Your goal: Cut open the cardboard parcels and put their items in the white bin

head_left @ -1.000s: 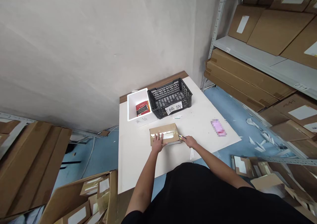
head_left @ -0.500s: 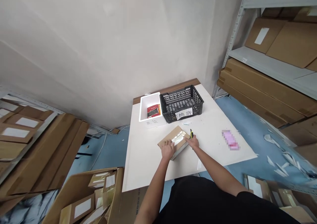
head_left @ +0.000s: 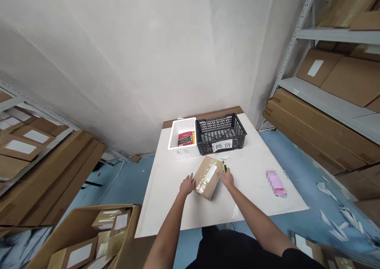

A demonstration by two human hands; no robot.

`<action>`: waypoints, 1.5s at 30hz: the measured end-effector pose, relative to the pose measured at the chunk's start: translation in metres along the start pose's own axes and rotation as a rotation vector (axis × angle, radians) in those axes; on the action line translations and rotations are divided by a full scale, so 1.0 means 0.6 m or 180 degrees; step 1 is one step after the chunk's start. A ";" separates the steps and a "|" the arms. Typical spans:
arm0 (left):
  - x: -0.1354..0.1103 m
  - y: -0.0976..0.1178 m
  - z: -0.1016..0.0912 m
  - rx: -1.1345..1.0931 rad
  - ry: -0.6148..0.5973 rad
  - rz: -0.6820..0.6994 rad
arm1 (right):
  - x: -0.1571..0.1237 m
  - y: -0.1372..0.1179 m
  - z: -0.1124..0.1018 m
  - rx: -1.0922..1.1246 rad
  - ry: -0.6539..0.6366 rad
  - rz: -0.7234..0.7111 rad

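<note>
A small taped cardboard box [head_left: 207, 176] with a white label lies skewed on the white table [head_left: 178, 205]. My left hand [head_left: 187, 185] rests against its left side, fingers apart. My right hand [head_left: 227, 178] sits at the box's right edge, closed round a small yellow-and-black cutter [head_left: 224, 168] whose tip points away from me.
Behind the box stand a white bin [head_left: 183, 139] holding a red-and-black packet [head_left: 185, 138] and a black mesh basket [head_left: 221, 132] with a paper label. A pink item [head_left: 276, 184] lies at the table's right. Cartons fill shelves right and left, and an open carton [head_left: 89, 241] stands near left.
The box has been turned further round on the table. My left hand slid from its top to its left side, and my right hand with the cutter stayed at the right edge.
</note>
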State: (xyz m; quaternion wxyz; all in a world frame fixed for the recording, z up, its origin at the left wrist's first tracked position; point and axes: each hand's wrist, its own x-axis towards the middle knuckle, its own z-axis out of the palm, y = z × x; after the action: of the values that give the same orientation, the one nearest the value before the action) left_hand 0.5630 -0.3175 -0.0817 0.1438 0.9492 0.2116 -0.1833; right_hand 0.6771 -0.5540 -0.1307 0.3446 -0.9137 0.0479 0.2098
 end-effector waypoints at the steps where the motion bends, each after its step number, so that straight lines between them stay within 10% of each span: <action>1: -0.001 0.001 0.006 -0.0164 -0.0058 -0.0065 | -0.021 0.009 0.019 0.0000 -0.0054 -0.0076; 5: -0.044 0.036 0.071 -0.0531 0.0189 -0.0663 | -0.060 0.016 0.067 -0.0185 -0.0142 -0.0231; 10: -0.112 0.104 0.127 -0.0515 -0.0161 -0.0096 | 0.019 -0.037 -0.006 -0.0648 0.0158 -0.0487; 16: -0.046 0.138 0.047 0.0012 0.0350 0.0163 | 0.064 -0.031 -0.095 -0.0636 0.0502 -0.0403; 21: 0.051 0.123 0.000 0.0309 0.0078 0.0891 | -0.024 0.045 -0.036 -0.0317 0.0176 -0.0003; 25: 0.068 0.122 0.024 0.0484 -0.0313 0.0628 | -0.054 0.069 0.007 0.0061 0.0036 0.0075; 33: -0.001 0.137 0.073 0.0709 -0.0352 -0.0244 | 0.031 0.020 -0.032 -0.0091 0.0099 -0.0184; 45: -0.022 0.084 0.108 0.0457 0.0010 0.0170 | 0.028 0.043 -0.084 -0.0132 -0.0777 -0.0161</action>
State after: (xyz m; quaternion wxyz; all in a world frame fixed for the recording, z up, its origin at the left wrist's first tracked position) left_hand 0.5564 -0.3886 -0.1243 0.0799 0.9626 0.1727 -0.1926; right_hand 0.7042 -0.6052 -0.1193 0.3341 -0.8892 -0.0218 0.3117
